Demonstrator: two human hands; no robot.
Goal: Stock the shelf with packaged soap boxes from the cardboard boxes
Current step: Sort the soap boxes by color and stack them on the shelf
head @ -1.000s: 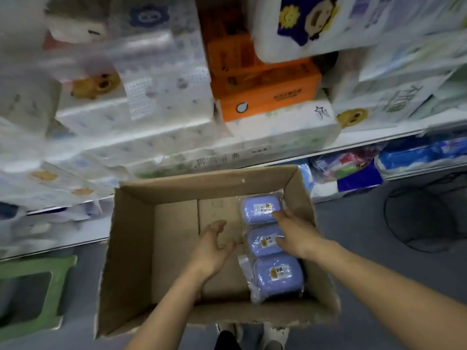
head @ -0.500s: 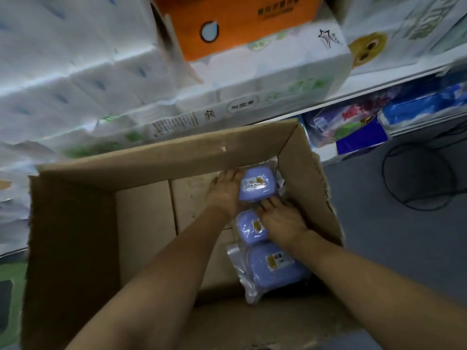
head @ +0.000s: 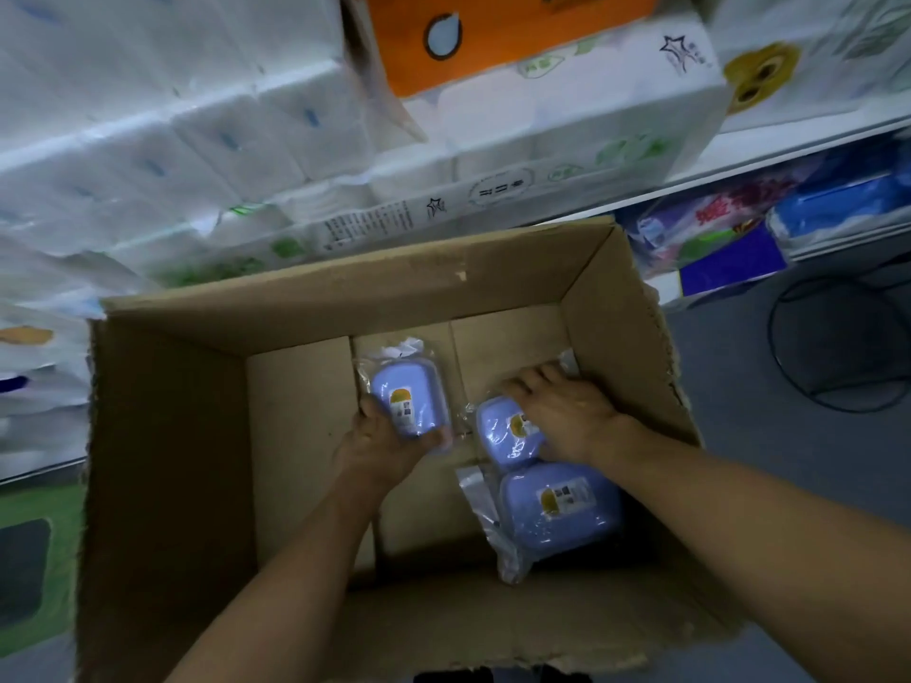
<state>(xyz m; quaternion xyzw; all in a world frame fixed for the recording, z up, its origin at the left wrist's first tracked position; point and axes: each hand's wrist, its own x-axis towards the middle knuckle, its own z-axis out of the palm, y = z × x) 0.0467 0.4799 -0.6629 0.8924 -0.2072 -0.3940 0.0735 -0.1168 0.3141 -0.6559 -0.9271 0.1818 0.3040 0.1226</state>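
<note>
An open cardboard box (head: pixel 167 436) stands on the floor below me, both my arms reaching into it. My left hand (head: pixel 379 446) holds a purple soap box in clear wrap (head: pixel 406 404), lifted off the box floor near the middle. My right hand (head: pixel 562 416) lies flat on a second wrapped purple soap box (head: pixel 508 433) by the right wall, fingers spread toward the far corner. A third, larger-looking wrapped soap box (head: pixel 557 507) lies nearest me. Whether my right hand grips its box is not clear.
Behind the box a white shelf (head: pixel 769 140) carries stacked white tissue packs (head: pixel 542 140) and an orange carton (head: pixel 493 37). A lower shelf holds blue and purple packages (head: pixel 729 239). A black round stand (head: pixel 838 342) rests on the grey floor at right; a green stool (head: pixel 29 559) sits at left.
My left hand has taken the farthest soap box and moved it left, away from the row. My right hand has slid forward over the middle one. The camera has leaned closer to the box.
</note>
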